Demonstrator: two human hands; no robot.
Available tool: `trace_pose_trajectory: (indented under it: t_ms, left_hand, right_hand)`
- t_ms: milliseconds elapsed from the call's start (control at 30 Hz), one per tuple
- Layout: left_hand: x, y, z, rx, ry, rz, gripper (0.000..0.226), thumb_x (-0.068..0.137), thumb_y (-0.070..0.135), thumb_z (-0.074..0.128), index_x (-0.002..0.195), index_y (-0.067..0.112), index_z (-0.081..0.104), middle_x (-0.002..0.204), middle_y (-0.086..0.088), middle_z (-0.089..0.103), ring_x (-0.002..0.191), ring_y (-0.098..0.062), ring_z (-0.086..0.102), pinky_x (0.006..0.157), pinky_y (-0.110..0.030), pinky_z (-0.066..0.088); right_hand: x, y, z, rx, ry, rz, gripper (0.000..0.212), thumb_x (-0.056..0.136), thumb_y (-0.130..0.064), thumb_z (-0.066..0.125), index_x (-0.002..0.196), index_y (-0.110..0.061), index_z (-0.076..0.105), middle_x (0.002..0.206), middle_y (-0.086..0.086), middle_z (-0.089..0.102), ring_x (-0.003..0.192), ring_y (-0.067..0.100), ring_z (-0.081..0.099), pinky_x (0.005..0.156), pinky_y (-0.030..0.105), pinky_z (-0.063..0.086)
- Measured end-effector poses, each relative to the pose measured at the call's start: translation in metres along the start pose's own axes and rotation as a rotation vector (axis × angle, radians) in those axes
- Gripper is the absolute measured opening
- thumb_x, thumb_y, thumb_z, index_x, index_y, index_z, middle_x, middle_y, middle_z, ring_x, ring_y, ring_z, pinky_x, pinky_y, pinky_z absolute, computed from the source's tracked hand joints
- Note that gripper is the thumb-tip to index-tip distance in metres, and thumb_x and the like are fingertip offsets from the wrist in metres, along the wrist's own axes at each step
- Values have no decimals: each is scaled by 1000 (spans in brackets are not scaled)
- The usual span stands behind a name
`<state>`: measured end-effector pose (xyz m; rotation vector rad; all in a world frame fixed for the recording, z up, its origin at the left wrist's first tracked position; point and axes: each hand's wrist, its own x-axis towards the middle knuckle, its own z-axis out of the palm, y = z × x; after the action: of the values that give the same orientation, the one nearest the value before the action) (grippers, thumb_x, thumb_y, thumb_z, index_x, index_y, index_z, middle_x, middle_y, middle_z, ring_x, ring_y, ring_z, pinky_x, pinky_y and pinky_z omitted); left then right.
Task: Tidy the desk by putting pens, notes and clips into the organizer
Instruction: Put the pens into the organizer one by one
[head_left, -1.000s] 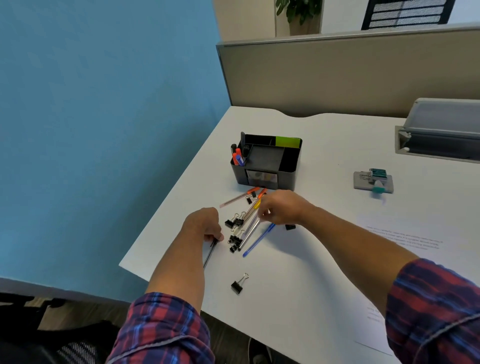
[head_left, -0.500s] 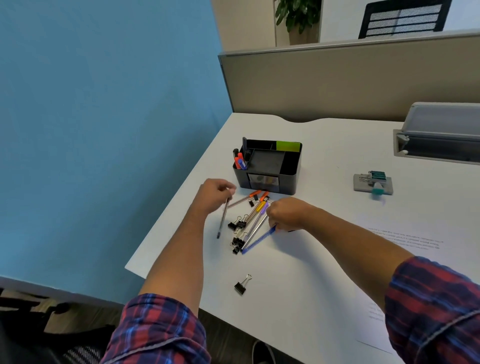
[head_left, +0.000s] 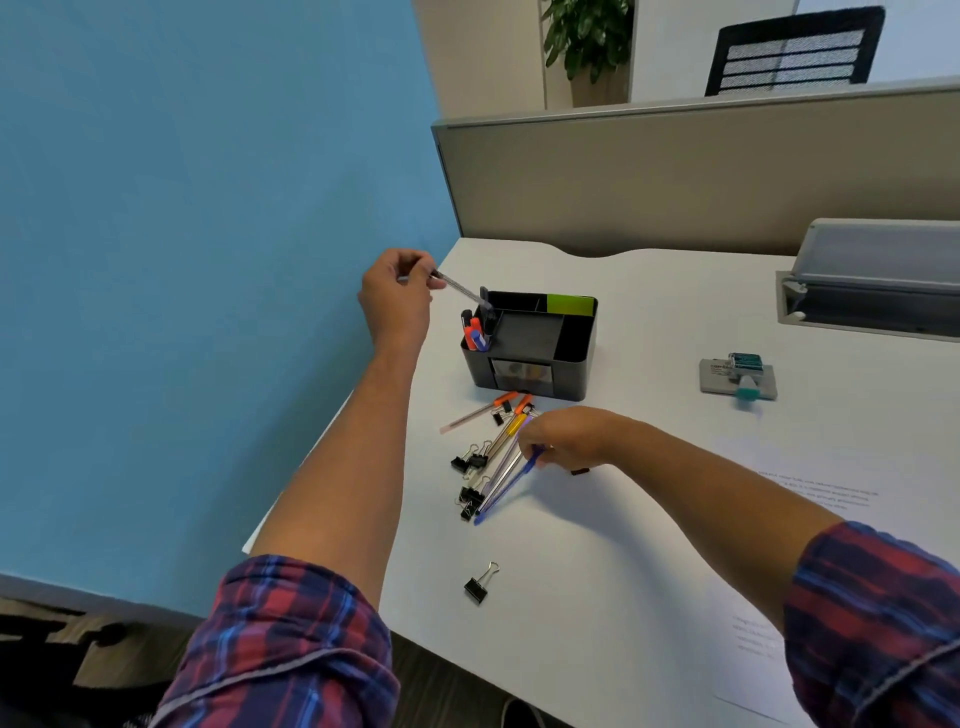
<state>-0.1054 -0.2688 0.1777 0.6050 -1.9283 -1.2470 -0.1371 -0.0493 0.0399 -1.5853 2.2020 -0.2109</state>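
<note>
A black desk organizer (head_left: 574, 340) stands on the white desk (head_left: 649, 519), with pens in its left slot and green notes (head_left: 570, 304) at the back. My left hand (head_left: 396, 296) is raised left of the organizer and pinches a black pen (head_left: 460, 287) whose tip points down at the pen slot. My right hand (head_left: 563, 437) rests on the desk in front of the organizer, fingers closed on a blue pen (head_left: 506, 491). Several loose pens (head_left: 498, 452) and black binder clips (head_left: 470, 462) lie beside it. One clip (head_left: 479, 584) lies alone nearer me.
A grey stamp pad with a teal stamp (head_left: 740, 376) sits to the right. A grey tray (head_left: 878, 280) stands at the far right. Printed sheets (head_left: 810, 499) lie on the right side. A blue wall (head_left: 208, 260) borders the desk's left edge and a partition (head_left: 701, 176) its back.
My left hand lifted the black pen off the desk and carried it up to the organizer's pen slot. My right hand stayed over the pile and closed on the blue pen.
</note>
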Motion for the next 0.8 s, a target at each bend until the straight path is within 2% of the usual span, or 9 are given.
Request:
trace_pose_trajectory:
  t_ms: [100, 200, 333, 467, 567, 667, 800]
  left_hand:
    - [3, 1, 8, 55, 45, 40, 7, 94, 16, 67, 92, 13, 72, 84, -1, 75, 70, -6, 74, 70, -18, 57]
    - [4, -3, 15, 132, 40, 51, 13, 96, 16, 64, 100, 9, 75, 86, 0, 75, 74, -4, 73, 69, -10, 53]
    - [6, -11, 24, 259, -17, 67, 19, 97, 13, 60, 106, 11, 77, 87, 1, 75, 83, -10, 71, 77, -21, 54]
    - [13, -25, 35, 390, -86, 100, 23, 98, 13, 58, 109, 11, 77, 96, -6, 76, 89, -20, 69, 73, -20, 44]
    - [20, -32, 43, 443, -121, 119, 22, 99, 15, 58, 111, 13, 76, 105, -6, 75, 95, -22, 68, 76, -22, 44]
    - [25, -36, 50, 466, -153, 133, 21, 99, 11, 56, 112, 14, 73, 106, -5, 74, 95, -21, 67, 78, -24, 46]
    - [27, -43, 58, 535, -206, 142, 11, 99, 11, 59, 101, 17, 67, 93, -1, 69, 85, -19, 64, 70, -29, 49]
  right_hand:
    - [-6, 4, -16, 270, 127, -24, 14, 90, -15, 72, 103, -18, 70, 97, -6, 66, 87, 13, 62, 76, 29, 54]
    - [-12, 9, -33, 474, 317, -13, 11, 87, -22, 76, 98, -18, 75, 91, -7, 70, 85, 10, 66, 78, 33, 58]
    - [-17, 19, -56, 722, 651, 45, 10, 87, -22, 75, 92, -13, 75, 85, 1, 73, 78, 20, 69, 74, 44, 60]
    - [-14, 32, -66, 845, 1023, 124, 10, 89, -17, 73, 92, -8, 74, 80, 8, 72, 68, 25, 67, 67, 47, 61]
    - [-6, 40, -65, 892, 1233, 254, 11, 90, -21, 71, 93, -10, 71, 83, 7, 71, 70, 25, 68, 66, 46, 62]
    - [6, 46, -61, 921, 1337, 346, 10, 91, -24, 70, 96, -15, 70, 88, 3, 72, 78, 24, 69, 69, 44, 62]
    - [21, 48, -63, 892, 1353, 418, 15, 92, -29, 69, 102, -16, 70, 93, -3, 72, 86, 18, 70, 76, 40, 62]
